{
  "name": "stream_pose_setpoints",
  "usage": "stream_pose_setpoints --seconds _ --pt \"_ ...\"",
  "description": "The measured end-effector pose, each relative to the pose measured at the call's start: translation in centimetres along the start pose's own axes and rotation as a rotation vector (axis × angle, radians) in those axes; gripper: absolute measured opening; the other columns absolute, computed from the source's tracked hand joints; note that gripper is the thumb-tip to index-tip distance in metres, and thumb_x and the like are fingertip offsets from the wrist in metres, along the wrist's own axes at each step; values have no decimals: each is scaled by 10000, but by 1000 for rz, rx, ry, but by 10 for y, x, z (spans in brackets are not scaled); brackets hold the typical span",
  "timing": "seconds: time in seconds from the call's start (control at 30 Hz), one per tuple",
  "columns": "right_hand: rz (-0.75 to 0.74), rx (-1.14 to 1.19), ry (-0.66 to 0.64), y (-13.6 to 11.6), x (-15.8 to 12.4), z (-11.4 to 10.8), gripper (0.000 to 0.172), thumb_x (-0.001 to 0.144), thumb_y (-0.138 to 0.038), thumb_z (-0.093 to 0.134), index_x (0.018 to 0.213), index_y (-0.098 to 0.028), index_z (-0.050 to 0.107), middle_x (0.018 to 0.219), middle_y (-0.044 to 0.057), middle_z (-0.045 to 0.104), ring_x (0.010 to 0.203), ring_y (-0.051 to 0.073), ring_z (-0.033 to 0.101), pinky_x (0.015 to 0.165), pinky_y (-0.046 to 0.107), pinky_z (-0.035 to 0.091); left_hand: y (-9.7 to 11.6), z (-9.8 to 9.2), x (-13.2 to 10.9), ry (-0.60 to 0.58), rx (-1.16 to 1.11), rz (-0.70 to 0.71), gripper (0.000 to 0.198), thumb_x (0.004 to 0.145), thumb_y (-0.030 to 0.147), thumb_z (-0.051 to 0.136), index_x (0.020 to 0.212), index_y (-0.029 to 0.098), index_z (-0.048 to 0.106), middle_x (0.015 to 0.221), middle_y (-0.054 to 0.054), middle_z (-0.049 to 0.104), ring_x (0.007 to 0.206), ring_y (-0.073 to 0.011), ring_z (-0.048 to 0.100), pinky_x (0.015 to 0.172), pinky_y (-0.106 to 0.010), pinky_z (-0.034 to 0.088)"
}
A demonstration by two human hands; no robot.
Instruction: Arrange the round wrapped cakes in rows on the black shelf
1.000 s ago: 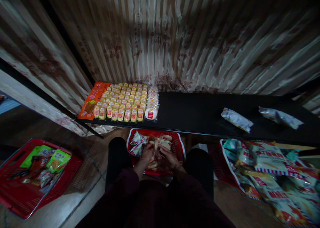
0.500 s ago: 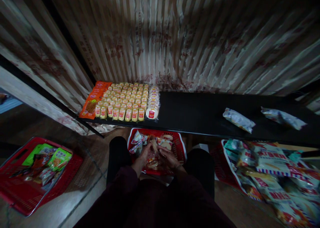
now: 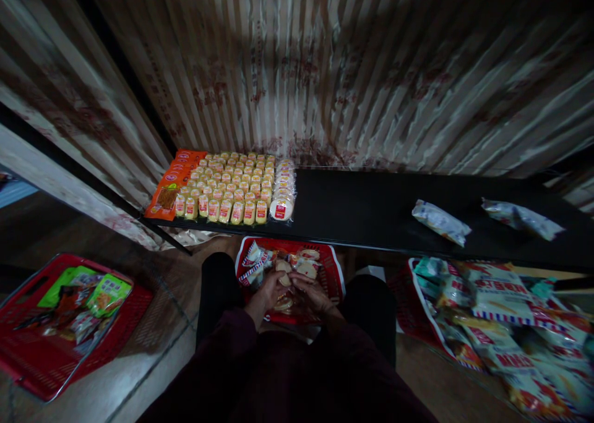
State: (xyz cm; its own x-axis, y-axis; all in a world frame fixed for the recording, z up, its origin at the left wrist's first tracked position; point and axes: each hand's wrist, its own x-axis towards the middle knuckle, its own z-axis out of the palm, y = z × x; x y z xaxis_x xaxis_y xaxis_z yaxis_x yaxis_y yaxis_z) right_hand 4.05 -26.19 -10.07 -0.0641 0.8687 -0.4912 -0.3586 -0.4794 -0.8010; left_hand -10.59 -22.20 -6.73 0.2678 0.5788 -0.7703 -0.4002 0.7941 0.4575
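In the head view, the person crouched before a low black shelf (image 3: 371,209), both hands down in a red basket (image 3: 335,273) set between the knees. The left hand (image 3: 268,292) and the right hand (image 3: 314,294) met over the basket's middle, fingers curled around a round cake pack (image 3: 284,282) held between them; the left grip was closed on its near-left side, the right grip closed on its right side, though the dim light hid just how the fingertips lay. More wrapped packs filled the basket beyond the hands, among them a red-and-white striped bag (image 3: 253,262) at its far-left corner. On the shelf's left end stood tight rows of small yellow snacks (image 3: 227,191), with an orange pack (image 3: 172,185) touching their left side and a stack of round cakes (image 3: 283,194) touching their right. Two pale bags (image 3: 440,222) lay well apart from these, toward the shelf's right end. A second red basket (image 3: 28,373) of green packs sat on the floor at far left, and a heap of striped bags (image 3: 501,324) lay under the shelf at right.
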Motion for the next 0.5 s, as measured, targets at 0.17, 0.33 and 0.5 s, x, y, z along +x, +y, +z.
stream_pose_setpoints --seconds 0.17,0.33,0.5 --pt "15 105 6 -4 -1 5 443 547 -430 799 935 -239 699 789 23 708 760 209 640 756 365 484 0 -4 1 -2 -115 -19 176 732 127 498 888 122 579 684 -52 635 661 -164 631 659 -287 520" --pt "-34 138 40 -8 -1 8 421 527 -418 811 887 -232 698 881 34 715 853 221 640 813 371 474 1 -7 1 23 -140 -17 211 729 167 510 924 115 571 741 -79 652 697 -185 642 656 -300 520" --pt "-10 72 46 -9 -5 10 482 531 -456 803 944 -230 701 917 48 722 910 247 640 838 397 477 -2 -8 3 43 -124 -42 199 761 253 531 903 124 586 763 -77 656 714 -181 636 668 -289 511"
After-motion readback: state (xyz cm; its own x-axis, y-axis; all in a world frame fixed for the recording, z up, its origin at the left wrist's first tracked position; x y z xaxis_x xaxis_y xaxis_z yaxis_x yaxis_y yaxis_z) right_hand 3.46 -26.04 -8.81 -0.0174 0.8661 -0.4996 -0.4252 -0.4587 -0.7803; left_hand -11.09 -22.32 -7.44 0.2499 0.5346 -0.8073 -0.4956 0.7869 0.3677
